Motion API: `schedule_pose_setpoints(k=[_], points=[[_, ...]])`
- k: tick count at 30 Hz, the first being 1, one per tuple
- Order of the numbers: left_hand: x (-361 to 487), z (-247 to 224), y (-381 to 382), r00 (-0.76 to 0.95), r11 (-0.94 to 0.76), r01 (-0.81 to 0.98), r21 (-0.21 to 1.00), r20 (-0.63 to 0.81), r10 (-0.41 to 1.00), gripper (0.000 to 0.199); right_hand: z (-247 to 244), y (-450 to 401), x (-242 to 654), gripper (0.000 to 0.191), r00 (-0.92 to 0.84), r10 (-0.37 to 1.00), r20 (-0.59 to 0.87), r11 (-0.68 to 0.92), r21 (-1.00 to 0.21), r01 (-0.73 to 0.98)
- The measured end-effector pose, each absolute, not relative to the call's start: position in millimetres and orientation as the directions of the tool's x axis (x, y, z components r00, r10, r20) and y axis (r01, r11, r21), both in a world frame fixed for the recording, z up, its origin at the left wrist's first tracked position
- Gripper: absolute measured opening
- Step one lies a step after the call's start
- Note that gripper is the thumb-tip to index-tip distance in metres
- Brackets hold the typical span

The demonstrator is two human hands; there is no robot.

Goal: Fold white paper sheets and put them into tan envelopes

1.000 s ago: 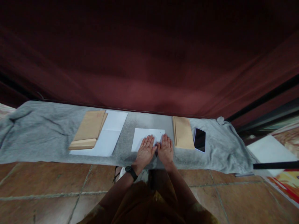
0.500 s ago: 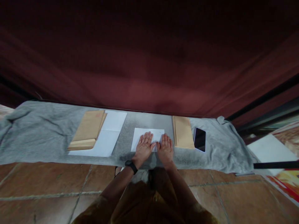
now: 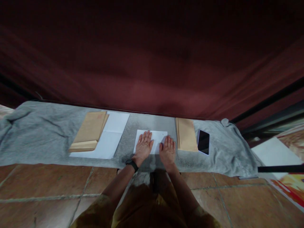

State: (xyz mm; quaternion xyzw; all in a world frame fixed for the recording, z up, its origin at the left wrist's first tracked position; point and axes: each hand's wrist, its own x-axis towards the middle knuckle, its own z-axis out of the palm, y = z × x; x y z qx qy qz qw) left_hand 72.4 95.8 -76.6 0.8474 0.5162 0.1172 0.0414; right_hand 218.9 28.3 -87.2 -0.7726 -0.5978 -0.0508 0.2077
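Note:
A small white sheet of paper [image 3: 156, 144], perhaps folded, lies flat in front of me. My left hand [image 3: 143, 146] rests open and flat on its left part, fingers pointing away from me. Over the sheet's right edge lies my right hand [image 3: 167, 150], also open, palm down. Between the two thumbs a strip of the paper shows. Just right of my right hand is a stack of brown envelopes [image 3: 187, 134]. Further left, another pile of brown envelopes [image 3: 87, 128] lies partly on larger white paper sheets [image 3: 111, 136] with a crease across them.
A grey cloth [image 3: 47, 133] covers the low bench under everything. A phone [image 3: 203, 142] with a dark screen lies right of the envelopes. Behind stands a dark red curtain-like surface [image 3: 147, 91]. A white board [image 3: 275, 152] and a black bar [image 3: 280, 168] are at far right.
My left hand has slid a little to the left over the paper, away from my right hand, so the thumbs are now apart. My right hand has hardly moved.

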Motion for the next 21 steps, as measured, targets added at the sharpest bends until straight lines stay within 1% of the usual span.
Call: schedule_pose_setpoints(k=[2,5,8,15,21], points=[[72,-76,96,0.441,-0.462,0.869,0.179,0.146,0.886,0.057,-83,37,211,0.055,0.247,0.924,0.292,-0.167,-0.274,0.947],[71,-75,96,0.454,-0.469,0.869,0.161,0.122,0.883,0.057,-78,54,198,0.052,0.105,0.964,0.245,-0.031,-0.289,0.957],[70,-75,97,0.468,-0.477,0.864,0.159,0.093,0.879,0.058,-81,66,189,0.05,0.036,0.974,0.224,0.035,-0.306,0.952],[67,-72,97,0.479,-0.492,0.855,0.165,0.112,0.871,0.059,-90,67,192,0.047,0.043,0.969,0.242,0.027,-0.28,0.96],[63,-76,98,0.404,-0.424,0.893,0.151,0.148,0.903,0.058,-92,64,197,0.051,0.078,0.966,0.248,-0.007,-0.278,0.961]])
